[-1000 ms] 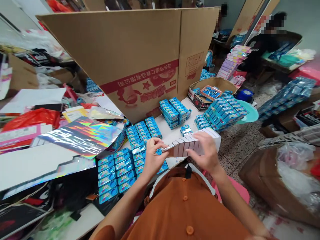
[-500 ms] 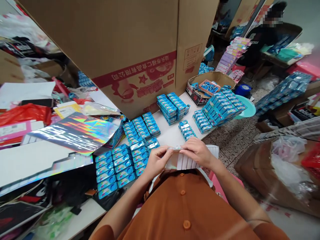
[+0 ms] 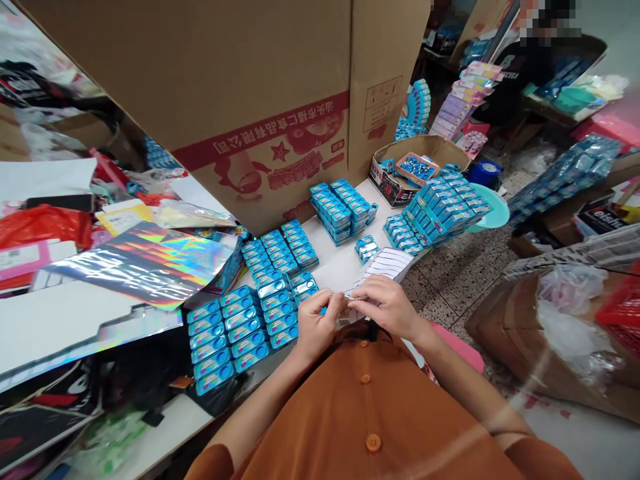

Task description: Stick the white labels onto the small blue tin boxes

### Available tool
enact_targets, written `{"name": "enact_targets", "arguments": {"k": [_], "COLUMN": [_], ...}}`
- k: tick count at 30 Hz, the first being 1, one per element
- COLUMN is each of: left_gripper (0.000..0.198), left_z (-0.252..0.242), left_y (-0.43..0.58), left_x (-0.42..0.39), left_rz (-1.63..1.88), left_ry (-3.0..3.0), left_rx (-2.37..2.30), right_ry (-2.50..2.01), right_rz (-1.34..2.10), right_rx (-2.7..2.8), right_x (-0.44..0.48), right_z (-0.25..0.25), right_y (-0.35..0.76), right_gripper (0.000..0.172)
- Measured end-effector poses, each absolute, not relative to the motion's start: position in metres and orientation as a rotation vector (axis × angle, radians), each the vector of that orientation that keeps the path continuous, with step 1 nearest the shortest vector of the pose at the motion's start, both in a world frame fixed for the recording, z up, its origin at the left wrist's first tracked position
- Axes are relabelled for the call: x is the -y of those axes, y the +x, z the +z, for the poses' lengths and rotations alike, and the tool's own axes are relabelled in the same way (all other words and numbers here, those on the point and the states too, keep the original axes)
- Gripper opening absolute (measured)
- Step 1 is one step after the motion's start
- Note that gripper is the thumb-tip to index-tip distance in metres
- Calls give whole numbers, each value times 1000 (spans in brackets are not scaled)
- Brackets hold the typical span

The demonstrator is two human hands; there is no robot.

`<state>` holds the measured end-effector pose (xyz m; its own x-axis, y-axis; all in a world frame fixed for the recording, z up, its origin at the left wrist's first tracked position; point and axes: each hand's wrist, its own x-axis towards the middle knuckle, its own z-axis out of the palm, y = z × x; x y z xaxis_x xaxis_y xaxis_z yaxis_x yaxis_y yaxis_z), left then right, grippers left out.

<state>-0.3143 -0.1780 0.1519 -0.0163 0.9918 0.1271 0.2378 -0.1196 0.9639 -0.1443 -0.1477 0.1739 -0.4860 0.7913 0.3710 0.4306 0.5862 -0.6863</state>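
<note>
Both my hands meet at the near edge of the white table (image 3: 340,263), close to my orange shirt. My left hand (image 3: 315,323) and my right hand (image 3: 385,303) pinch a flat white creased cardboard piece (image 3: 383,267), a folded box blank with a shiny edge. Its far end sticks out over the table toward a small stack of blue tins (image 3: 367,248). Rows of blue tins (image 3: 240,330) lie just left of my left hand.
A tall opened cardboard carton (image 3: 240,100) stands behind the table. More blue tin stacks (image 3: 343,210) and boxed stacks (image 3: 447,207) sit on the far right. Holographic sheets (image 3: 145,263) and clutter cover the left. A seated person (image 3: 530,60) works at the back right; bags and boxes (image 3: 560,333) crowd the floor.
My hands pulled the white cardboard piece in toward my body and closed together on its near end. The piece turned so that it now points away from me. The view tipped downward.
</note>
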Motion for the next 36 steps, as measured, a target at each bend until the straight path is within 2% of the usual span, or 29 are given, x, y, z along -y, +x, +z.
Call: {"name": "enact_targets", "arguments": {"k": [4,7,10,15,19,21,26,31,36], "left_gripper": [26,33,26,22,22,22,19,20,18], "left_z": [154,156,156,150,144,141,135,131,136], "left_y": [-321,-326,-324,-314,-308,-305,-298,-295,-306], "left_x": [176,174,176,179,180,182,193,203,202], "left_rz": [1135,1089,1124,1190,1250,1282,1311,1278,1095], "left_ry": [1307,1342,1389,1203,1053,1011,1089,1126,1150], "left_rx": [-1226,-1185,-1245,-1330,-1361,-1370,-1383,-1371,-1230], "right_ry": [-931,-914,-937,-1012,-1063,-1083,-1134,-1175,-1248], "right_rz": [805,878,903,708,456,456,697,993,1201], "right_rx": [2085,2060,2063,2078,2093,2074,2003,1922,1773], "right_x": [146,145,144,144,148,151,160,171,178], "right_z": [176,177,176,170,166,166,165,161,158], "right_y": [-143,-143,-144,-145,-147,-147,-143,-135,-131], "right_gripper": [17,16,15,13,22,19,6,3,6]}}
